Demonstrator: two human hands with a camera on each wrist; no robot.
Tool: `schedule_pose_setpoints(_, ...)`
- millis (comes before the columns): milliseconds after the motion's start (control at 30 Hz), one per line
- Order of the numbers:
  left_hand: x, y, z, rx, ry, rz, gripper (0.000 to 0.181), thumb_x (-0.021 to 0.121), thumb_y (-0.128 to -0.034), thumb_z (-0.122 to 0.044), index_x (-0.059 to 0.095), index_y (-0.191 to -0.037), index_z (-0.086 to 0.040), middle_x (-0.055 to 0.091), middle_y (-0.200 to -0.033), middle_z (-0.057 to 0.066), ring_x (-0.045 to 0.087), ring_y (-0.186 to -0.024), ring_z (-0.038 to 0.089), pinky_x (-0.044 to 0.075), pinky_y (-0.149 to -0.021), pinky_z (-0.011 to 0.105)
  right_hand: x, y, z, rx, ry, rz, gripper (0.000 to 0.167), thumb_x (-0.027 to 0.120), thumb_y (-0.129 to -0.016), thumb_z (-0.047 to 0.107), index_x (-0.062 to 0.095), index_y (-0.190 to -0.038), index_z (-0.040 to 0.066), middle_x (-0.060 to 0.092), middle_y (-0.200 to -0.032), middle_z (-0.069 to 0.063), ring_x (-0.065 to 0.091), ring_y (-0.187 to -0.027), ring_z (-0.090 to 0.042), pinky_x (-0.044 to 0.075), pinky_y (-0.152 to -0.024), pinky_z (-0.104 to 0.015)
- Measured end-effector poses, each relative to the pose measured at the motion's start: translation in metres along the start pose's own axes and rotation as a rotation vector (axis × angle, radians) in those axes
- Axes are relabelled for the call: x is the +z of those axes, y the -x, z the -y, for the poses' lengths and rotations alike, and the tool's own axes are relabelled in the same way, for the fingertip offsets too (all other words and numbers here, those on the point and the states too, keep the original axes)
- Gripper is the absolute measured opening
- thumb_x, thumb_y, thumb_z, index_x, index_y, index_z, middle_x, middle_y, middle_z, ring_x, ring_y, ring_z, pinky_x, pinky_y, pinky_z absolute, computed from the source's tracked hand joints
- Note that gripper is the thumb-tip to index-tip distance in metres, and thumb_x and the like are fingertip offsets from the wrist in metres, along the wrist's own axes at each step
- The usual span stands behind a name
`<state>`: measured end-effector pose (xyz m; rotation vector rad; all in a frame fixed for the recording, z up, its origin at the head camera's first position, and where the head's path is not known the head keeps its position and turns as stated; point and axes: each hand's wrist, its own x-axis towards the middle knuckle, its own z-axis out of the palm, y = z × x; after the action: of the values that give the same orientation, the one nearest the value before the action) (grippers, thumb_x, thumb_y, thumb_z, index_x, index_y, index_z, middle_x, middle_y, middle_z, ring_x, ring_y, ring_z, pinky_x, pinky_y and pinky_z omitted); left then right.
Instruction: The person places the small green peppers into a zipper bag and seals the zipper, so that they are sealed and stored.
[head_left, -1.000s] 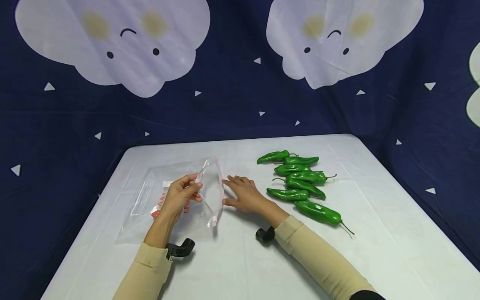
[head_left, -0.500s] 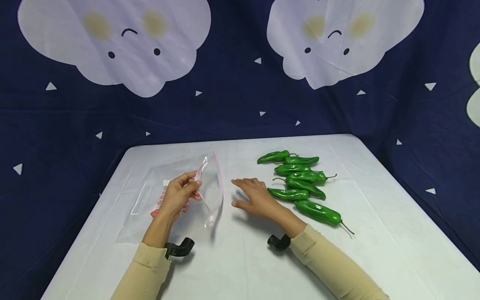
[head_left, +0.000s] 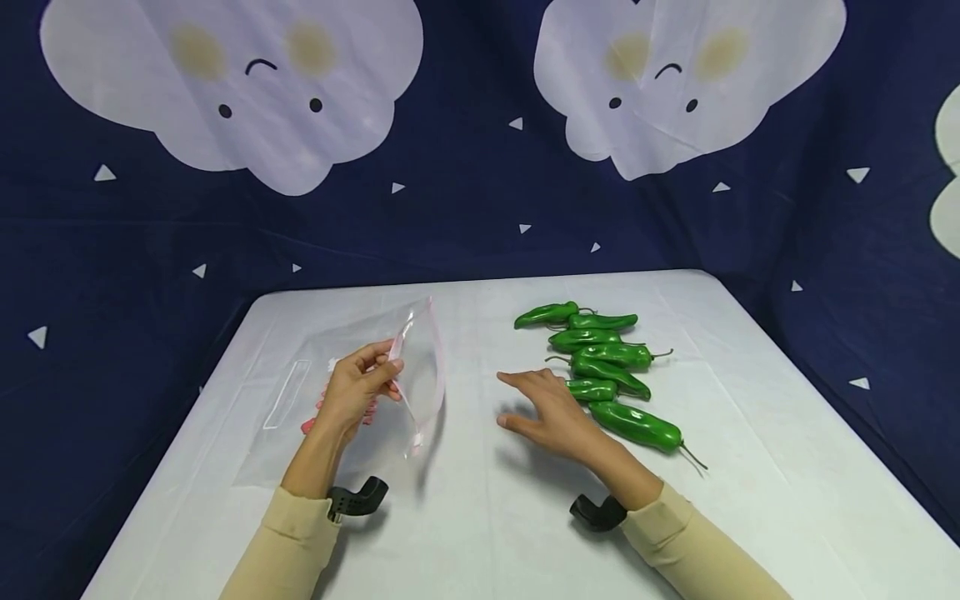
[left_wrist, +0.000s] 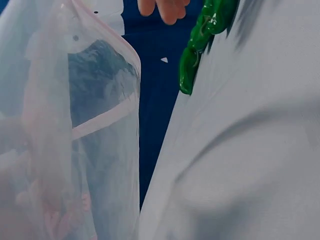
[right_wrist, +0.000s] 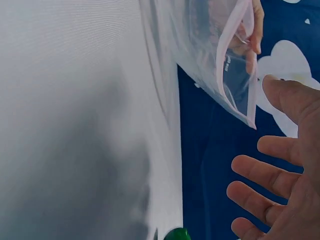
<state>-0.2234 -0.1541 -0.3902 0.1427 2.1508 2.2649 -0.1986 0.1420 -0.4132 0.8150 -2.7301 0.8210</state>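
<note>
Fingers [right_wrist: 265,172] of the right hand [head_left: 558,421] are spread and hold nothing, raised over the desk [head_left: 480,533] between the clear plastic bag [head_left: 382,425] and the green peppers [head_left: 615,356]. That hand is the nearer to the peppers, which lie to its right and beyond, yet its fingertips point leftward, toward the bag. Most peppers lie crosswise in a close row; the nearest pepper [head_left: 637,425] slants, stem to the near right. The left hand [head_left: 354,392] pinches one edge of the bag's gaping, right-facing mouth. From the head view, the right hand hides part of one pepper.
</note>
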Motion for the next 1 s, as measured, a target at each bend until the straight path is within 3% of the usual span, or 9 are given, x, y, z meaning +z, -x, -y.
schedule_pose_setpoints(433,0.002,0.004,-0.008,0.016,0.004,0.008,0.051,0.063,-0.0895,-0.008,0.044,-0.136,0.004,0.049,-0.088,-0.003,0.059,-0.054,0.007,0.056,-0.054,0.018,-0.025,0.031,-0.016,0.082,-0.029,-0.082,0.059,0.073,-0.081,0.032,0.053,-0.134,0.015,0.058,-0.13,-0.007,0.049,-0.115,-0.024,0.043,-0.093,-0.047)
schedule_pose_setpoints(733,0.002,0.004,-0.01,0.017,0.005,0.009,0.049,0.063,-0.0894,-0.008,0.046,-0.134,0.004,0.051,-0.087,-0.003,0.059,-0.052,0.008,0.056,-0.052,0.02,-0.041,0.06,-0.04,0.148,0.035,-0.105,0.058,0.074,-0.081,0.031,0.053,-0.133,0.013,0.055,-0.131,-0.011,0.045,-0.121,-0.03,0.038,-0.097,-0.054)
schedule_pose_setpoints(1000,0.003,0.006,-0.011,-0.003,-0.005,0.012,0.049,0.063,-0.0894,-0.01,0.047,-0.134,0.002,0.05,-0.086,-0.004,0.06,-0.052,0.009,0.052,-0.047,0.018,-0.051,0.084,-0.064,0.196,0.123,-0.151,0.058,0.076,-0.078,0.028,0.055,-0.129,0.01,0.057,-0.126,-0.015,0.049,-0.111,-0.032,0.036,-0.088,-0.047)
